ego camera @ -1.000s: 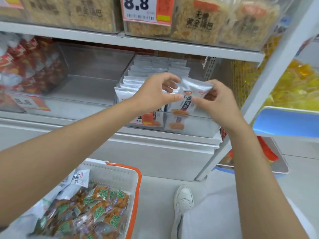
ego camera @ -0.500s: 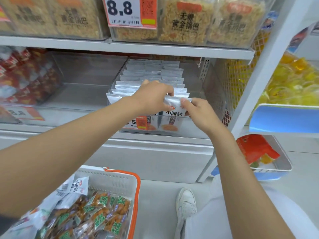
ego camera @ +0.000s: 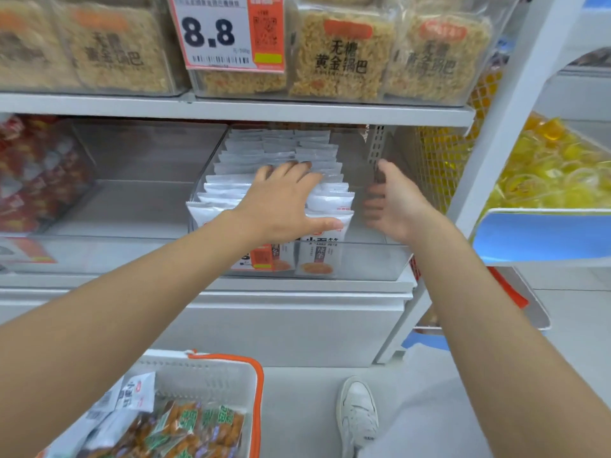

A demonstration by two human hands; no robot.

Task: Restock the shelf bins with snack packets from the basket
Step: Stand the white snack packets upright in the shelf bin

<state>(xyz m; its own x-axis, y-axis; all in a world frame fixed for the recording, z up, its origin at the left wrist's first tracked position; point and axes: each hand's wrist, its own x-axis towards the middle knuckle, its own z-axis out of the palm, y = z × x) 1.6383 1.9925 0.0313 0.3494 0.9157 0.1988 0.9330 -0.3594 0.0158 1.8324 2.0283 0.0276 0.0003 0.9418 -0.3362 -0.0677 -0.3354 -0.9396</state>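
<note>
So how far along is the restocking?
The white packets already stand in rows in the clear bin. The left hand presses flat on them; the right hand seems to hold the bin's side wall. The basket still holds many brown packets, so plenty is left.

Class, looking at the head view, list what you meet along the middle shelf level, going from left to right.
Red packets → empty clear bin → bin of white packets → right hand → yellow snacks.
</note>
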